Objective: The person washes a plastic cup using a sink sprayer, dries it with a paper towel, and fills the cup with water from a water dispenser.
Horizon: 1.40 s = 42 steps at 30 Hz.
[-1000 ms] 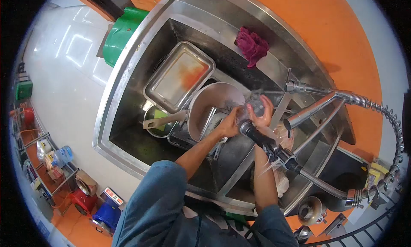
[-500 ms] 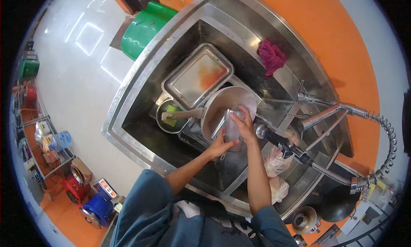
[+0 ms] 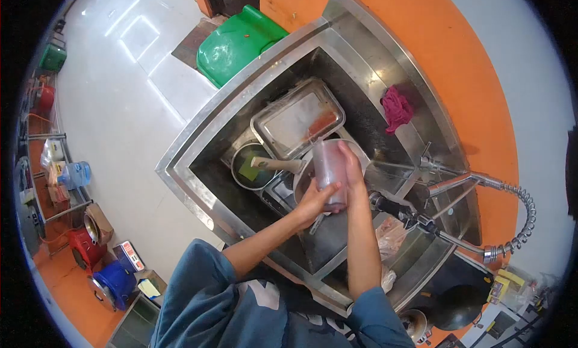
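Note:
A translucent, cloudy plastic container (image 3: 329,162), tall and round, is held between both hands over the sink. My left hand (image 3: 317,201) grips its lower end, thumb across the side. My right hand (image 3: 353,167) wraps round its right side. Below it is a pale saucepan (image 3: 303,184), largely hidden by the container and hands; its handle (image 3: 277,164) points left. Beyond the saucepan, a rectangular metal tray (image 3: 288,120) bears a reddish stain. Left of the saucepan, a small metal pot (image 3: 235,178) holds a green piece (image 3: 248,169), perhaps a sponge.
The black spray head (image 3: 394,206) of a spring-hose tap (image 3: 530,212) is right of my hands. A magenta cloth (image 3: 397,109) lies on the sink ledge. Plastic bags (image 3: 390,238) sit in the right basin. A green plastic chair (image 3: 232,50) stands behind the sink's far left edge.
The container has been tilted more upright and now stands higher over the saucepan. My right hand has moved from its top end to its side. The camera view has shifted.

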Available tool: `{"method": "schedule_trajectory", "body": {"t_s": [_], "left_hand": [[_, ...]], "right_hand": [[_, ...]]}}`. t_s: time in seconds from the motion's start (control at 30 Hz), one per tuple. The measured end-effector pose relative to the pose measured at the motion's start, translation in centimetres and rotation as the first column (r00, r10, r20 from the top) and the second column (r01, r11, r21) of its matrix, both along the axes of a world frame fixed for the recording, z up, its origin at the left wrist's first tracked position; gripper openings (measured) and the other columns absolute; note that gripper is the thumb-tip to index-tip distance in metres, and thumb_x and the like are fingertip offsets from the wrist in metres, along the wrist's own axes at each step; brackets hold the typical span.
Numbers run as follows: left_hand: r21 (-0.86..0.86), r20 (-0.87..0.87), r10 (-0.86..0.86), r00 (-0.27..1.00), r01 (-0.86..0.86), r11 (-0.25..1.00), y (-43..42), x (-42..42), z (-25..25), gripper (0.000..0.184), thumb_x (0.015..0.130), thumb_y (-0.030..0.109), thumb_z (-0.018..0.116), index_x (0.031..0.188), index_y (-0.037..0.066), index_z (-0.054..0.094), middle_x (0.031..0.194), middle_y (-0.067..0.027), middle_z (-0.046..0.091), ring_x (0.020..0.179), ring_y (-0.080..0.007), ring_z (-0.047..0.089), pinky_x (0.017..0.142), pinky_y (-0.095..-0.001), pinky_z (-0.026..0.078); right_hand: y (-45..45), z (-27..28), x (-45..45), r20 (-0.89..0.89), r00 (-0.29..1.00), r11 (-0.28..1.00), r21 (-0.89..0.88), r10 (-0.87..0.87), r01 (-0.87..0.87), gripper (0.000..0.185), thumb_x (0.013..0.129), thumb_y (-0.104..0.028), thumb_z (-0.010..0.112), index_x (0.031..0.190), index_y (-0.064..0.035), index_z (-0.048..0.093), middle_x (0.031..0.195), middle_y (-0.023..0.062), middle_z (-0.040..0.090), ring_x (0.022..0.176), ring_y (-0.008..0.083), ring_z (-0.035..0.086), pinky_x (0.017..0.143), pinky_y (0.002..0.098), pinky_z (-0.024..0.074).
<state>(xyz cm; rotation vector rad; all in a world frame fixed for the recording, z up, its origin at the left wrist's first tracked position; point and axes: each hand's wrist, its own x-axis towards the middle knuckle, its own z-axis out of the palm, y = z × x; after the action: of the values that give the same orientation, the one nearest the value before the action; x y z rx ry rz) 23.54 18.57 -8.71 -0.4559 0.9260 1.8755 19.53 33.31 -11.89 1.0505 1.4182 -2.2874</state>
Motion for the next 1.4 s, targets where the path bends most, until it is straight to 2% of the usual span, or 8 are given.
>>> {"method": "schedule_trajectory", "body": {"t_s": [0.13, 0.23, 0.5, 0.63, 0.83, 1.0, 1.23, 1.4], "left_hand": [[-0.258, -0.292, -0.372, 0.881, 0.302, 0.918, -0.7, 1.4, -5.1, 0.078, 0.079, 0.032, 0.071, 0.137, 0.006, 0.025, 0.113, -0.0137, 0.056, 0.093, -0.0253, 0.062, 0.08, -0.0354, 0.053], [-0.636, -0.484, -0.725, 0.49, 0.372, 0.676, -1.1, 1.6, -7.6, 0.094, 0.065, 0.034, 0.078, 0.139, 0.006, 0.026, 0.115, -0.025, 0.055, 0.1, -0.0365, 0.06, 0.088, -0.0408, 0.049], [-0.925, -0.352, -0.935, -0.033, 0.168, 0.342, 5.6, -1.0, -4.9, 0.094, 0.063, 0.032, 0.078, 0.139, 0.006, 0.029, 0.115, -0.0284, 0.055, 0.105, -0.0416, 0.057, 0.089, -0.0456, 0.048], [-0.709, -0.432, -0.838, 0.333, 0.449, 0.544, 10.2, -0.1, -8.1, 0.095, 0.067, 0.032, 0.078, 0.14, 0.002, 0.025, 0.117, -0.0245, 0.056, 0.106, -0.0293, 0.059, 0.089, -0.0404, 0.048], [-0.03, -0.086, -0.393, 0.916, 0.392, 0.92, 11.8, 1.9, -10.1, 0.084, 0.081, 0.022, 0.07, 0.143, -0.003, 0.017, 0.119, -0.0147, 0.056, 0.105, -0.0194, 0.057, 0.085, -0.0312, 0.048], [-0.251, -0.413, -0.414, 0.811, 0.336, 0.908, 6.7, 5.0, -12.8, 0.088, 0.075, 0.035, 0.076, 0.135, -0.006, 0.028, 0.115, -0.0164, 0.056, 0.102, -0.0222, 0.057, 0.08, -0.0324, 0.049], [-0.403, -0.442, -0.524, 0.728, 0.361, 0.841, -5.7, 6.2, -7.6, 0.09, 0.076, 0.031, 0.077, 0.14, -0.003, 0.024, 0.121, -0.0159, 0.05, 0.109, -0.021, 0.052, 0.088, -0.033, 0.047], [-0.442, -0.408, -0.476, 0.779, 0.288, 0.85, -10.0, 5.6, -5.3, 0.085, 0.075, 0.031, 0.078, 0.136, -0.004, 0.029, 0.119, -0.013, 0.051, 0.105, -0.0198, 0.052, 0.089, -0.0318, 0.045]], "right_hand": [[1.2, -3.9, 5.9, -0.189, 0.928, 0.942, 0.04, -0.321, 0.333, 0.031, 0.094, -0.032, 0.051, 0.095, -0.0028, 0.06, 0.082, 0.005, 0.061, 0.075, 0.0158, 0.058, 0.068, 0.0284, 0.0466], [2.4, -4.8, 9.9, -0.26, 0.948, 0.704, 0.708, 0.182, 0.058, 0.032, 0.097, -0.031, 0.047, 0.096, -0.0014, 0.059, 0.081, 0.0046, 0.06, 0.075, 0.0161, 0.056, 0.069, 0.0304, 0.0456], [6.5, -7.7, 12.4, -0.306, 0.947, 0.68, 0.674, -0.098, 0.289, 0.033, 0.098, -0.035, 0.046, 0.1, -0.0057, 0.061, 0.073, 0.0004, 0.059, 0.068, 0.0121, 0.056, 0.064, 0.0289, 0.0458], [12.8, -9.1, 10.6, -0.039, 0.989, 0.689, 0.713, -0.143, 0.128, 0.034, 0.097, -0.033, 0.048, 0.096, -0.0023, 0.061, 0.082, 0.0044, 0.063, 0.078, 0.0121, 0.057, 0.07, 0.026, 0.0446], [12.4, -5.0, 6.0, -0.386, 0.892, 0.64, 0.628, -0.237, 0.442, 0.032, 0.096, -0.028, 0.048, 0.101, 0.0006, 0.061, 0.103, 0.0154, 0.065, 0.098, 0.0214, 0.06, 0.087, 0.0325, 0.0454], [14.4, -5.3, 7.2, -0.01, 0.604, 0.535, -0.475, -0.797, 0.698, 0.038, 0.096, -0.023, 0.045, 0.117, 0.0076, 0.052, 0.125, 0.0229, 0.054, 0.12, 0.0323, 0.05, 0.105, 0.0429, 0.0374], [10.9, -1.8, 3.3, -0.327, 0.911, 0.742, -0.67, -0.252, -0.035, 0.043, 0.098, -0.023, 0.038, 0.129, 0.006, 0.043, 0.137, 0.0236, 0.042, 0.131, 0.0343, 0.038, 0.109, 0.0442, 0.0311], [11.9, -4.6, 2.9, 0.125, 0.858, 0.755, -0.425, -0.498, 0.5, 0.046, 0.098, -0.027, 0.041, 0.13, 0.0058, 0.043, 0.138, 0.0229, 0.042, 0.13, 0.0337, 0.039, 0.109, 0.0439, 0.0322]]}}
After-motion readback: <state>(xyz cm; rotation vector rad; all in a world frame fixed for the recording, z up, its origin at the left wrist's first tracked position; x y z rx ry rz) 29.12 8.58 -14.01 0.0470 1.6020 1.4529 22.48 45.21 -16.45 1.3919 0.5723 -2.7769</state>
